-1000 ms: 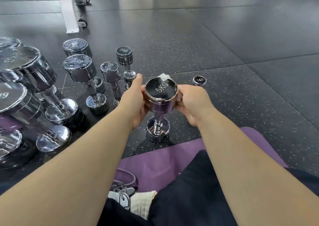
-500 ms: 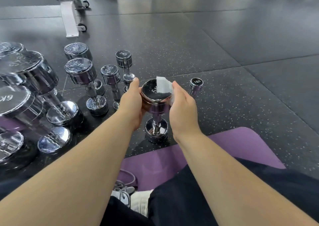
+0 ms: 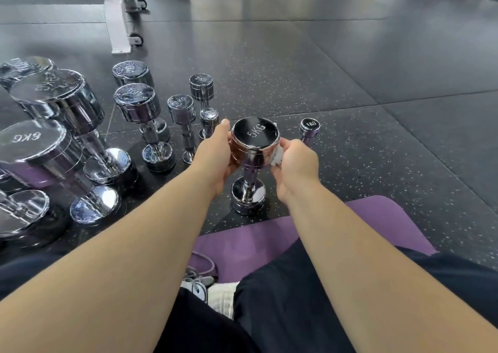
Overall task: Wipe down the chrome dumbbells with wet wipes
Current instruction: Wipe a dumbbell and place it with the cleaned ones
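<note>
Gleaming chrome dumbbell (image 3: pixel 254 137), crumpled wet wipe (image 3: pixel 277 156) in right hand (image 3: pixel 296 167)

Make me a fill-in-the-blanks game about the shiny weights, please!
The left hand holds a dumbbell marked ____ on top.
The right hand presses a white ____ against its side.
The little dumbbell behind the right hand says ____.
The mat under the person is ____.
Missing words: 5KG, wipe, 1KG, purple.
</note>
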The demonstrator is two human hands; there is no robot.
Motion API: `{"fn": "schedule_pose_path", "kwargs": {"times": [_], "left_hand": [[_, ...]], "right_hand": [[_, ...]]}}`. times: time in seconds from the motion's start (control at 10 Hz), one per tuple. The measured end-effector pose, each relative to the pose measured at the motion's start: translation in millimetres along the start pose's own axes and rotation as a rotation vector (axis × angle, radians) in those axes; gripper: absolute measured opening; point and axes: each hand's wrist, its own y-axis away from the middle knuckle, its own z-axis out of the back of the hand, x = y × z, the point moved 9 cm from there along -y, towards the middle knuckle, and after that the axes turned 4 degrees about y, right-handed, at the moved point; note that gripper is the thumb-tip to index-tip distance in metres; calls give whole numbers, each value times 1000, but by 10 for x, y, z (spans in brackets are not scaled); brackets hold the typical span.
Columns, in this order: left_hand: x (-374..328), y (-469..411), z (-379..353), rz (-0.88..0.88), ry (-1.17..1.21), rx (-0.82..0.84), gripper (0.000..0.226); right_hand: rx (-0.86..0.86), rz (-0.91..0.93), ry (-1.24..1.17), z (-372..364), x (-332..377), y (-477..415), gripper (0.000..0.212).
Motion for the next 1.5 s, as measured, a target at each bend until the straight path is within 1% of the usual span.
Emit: {"fn": "schedule_pose_path", "kwargs": {"times": [0.1, 0.2, 0.3, 0.4, 0.5, 0.6, 0.7, 0.8, 0.9, 1.0, 1.1, 1.2, 1.3, 1.4, 1.5], "left_hand": [[-9, 5, -5, -5, -18, -1, 45], [7, 27, -57, -10, -13, 22, 39], [1, 29, -46, -12, -10, 6, 34], [-8, 14, -35, 4, -18, -5, 36], [2, 8, -41, -1, -40, -15, 35], [8, 36, -67, -9, -38, -13, 34], [-24, 77, -69, -17, -44, -6, 32], [-47, 108, -26, -18, -43, -16, 31], [-77, 158, -5, -32, -34, -31, 29], [-54, 226, -21, -32, -57, -28, 28], [-28, 281, -13, -34, -82, -25, 28], [-27, 284, 21, -25, -87, -43, 29], [6, 283, 19, 41, -70, -44, 30], [108, 311, 17, 89, -193, -43, 36], [269, 376, 56, 283, -190, -12, 51]], "right_hand": [[33, -128, -53, 34, -129, 65, 28], [49, -85, 17, 105, -137, -26, 39], [-41, 54, 94, 132, 90, -97, 36], [-25, 318, 300, 6, 451, 72, 40], [5, 624, 601, -112, 537, 408, 41], [-45, 729, 675, -96, 486, 426, 38], [-36, 596, 656, -62, 537, 167, 30], [-55, 408, 631, 41, 407, -4, 45], [-12, 131, 437, 142, 183, 9, 40], [118, -202, 38, 76, -24, -63, 27], [127, -256, -67, 3, -96, -193, 30], [216, -346, 4, -69, -383, -149, 24], [257, -391, -11, -43, -525, -125, 25], [340, -380, -120, -101, -508, -126, 34], [421, -341, 17, -189, -559, -5, 36]]}}
